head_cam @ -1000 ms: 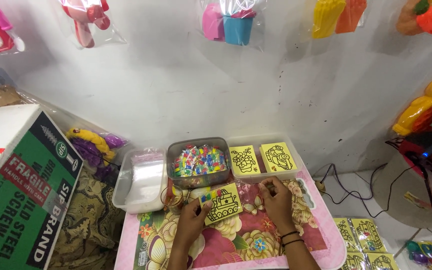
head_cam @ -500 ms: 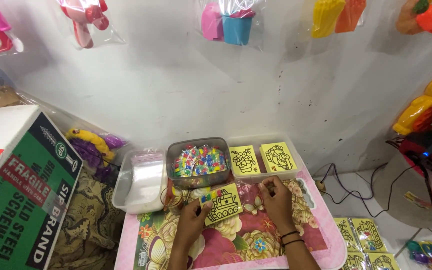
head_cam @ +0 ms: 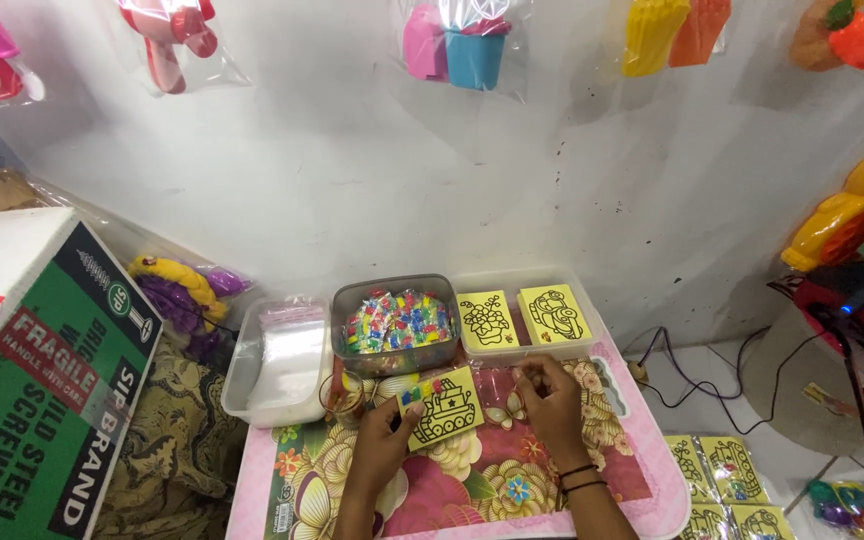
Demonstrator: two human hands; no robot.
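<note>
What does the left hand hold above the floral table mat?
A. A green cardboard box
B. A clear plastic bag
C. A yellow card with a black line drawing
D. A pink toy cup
C: the left hand grips a yellow card with a black line drawing, small coloured packets along its top edge.

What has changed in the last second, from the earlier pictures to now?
Very little. The left hand holds the yellow card with the tank drawing in the same place above the flowered mat. The right hand rests beside it on a clear bag, maybe slightly nearer the card. The tub of coloured packets, the tray with two yellow cards and the box of clear bags have not moved.
</note>
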